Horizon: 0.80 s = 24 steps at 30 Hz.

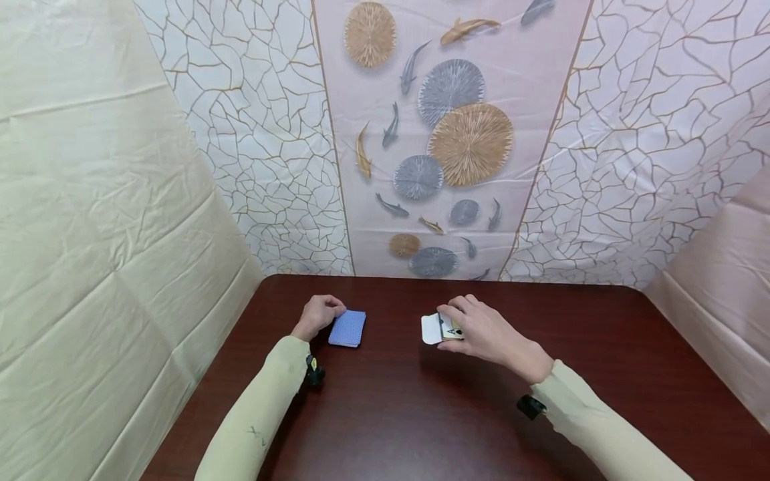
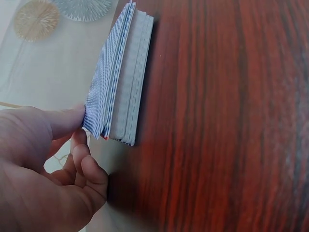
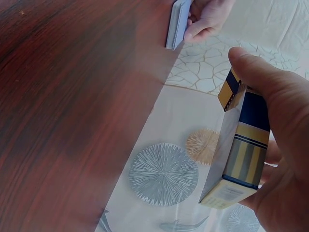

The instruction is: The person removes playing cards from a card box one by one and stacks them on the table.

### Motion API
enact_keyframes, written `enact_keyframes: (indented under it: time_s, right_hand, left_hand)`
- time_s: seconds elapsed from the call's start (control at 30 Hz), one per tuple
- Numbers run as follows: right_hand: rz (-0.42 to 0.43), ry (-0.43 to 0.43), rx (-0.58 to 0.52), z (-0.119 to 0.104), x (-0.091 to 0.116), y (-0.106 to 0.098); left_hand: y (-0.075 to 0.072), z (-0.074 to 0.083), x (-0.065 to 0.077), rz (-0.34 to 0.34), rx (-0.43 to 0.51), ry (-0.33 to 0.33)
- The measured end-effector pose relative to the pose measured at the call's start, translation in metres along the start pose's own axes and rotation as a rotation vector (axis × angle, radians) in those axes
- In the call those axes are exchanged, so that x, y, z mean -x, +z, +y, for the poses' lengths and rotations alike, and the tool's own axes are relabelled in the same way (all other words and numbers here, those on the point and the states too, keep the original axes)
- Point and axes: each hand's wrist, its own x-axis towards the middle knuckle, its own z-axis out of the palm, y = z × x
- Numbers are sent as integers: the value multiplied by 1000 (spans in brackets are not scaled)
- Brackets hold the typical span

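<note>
A deck of blue-backed playing cards lies face down on the left part of the table. My left hand pinches the deck's upper cards at a near corner, thumb on top. In the left wrist view those cards sit slightly apart from the lower stack. On the right, my right hand holds a card box between thumb and fingers, its white flap folded out to the left. Blue and gold stripes show on the box's side. Whether anything is inside is hidden.
Both hands work over a dark red-brown wooden table. Behind its far edge hangs a patterned cloth with fish and round motifs. A pale cloth hangs along the left side.
</note>
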Motion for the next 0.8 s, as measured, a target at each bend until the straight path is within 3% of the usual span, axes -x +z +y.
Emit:
enact_keyframes:
  time_s: [0.43, 0.8]
  right_hand:
    - [-6, -5, -1, -2, -3, -1]
    - [-10, -10, 1, -1, -4, 0]
  left_hand:
    - [-2, 0, 4, -13, 27, 24]
    - [-7, 8, -1, 22, 13, 63]
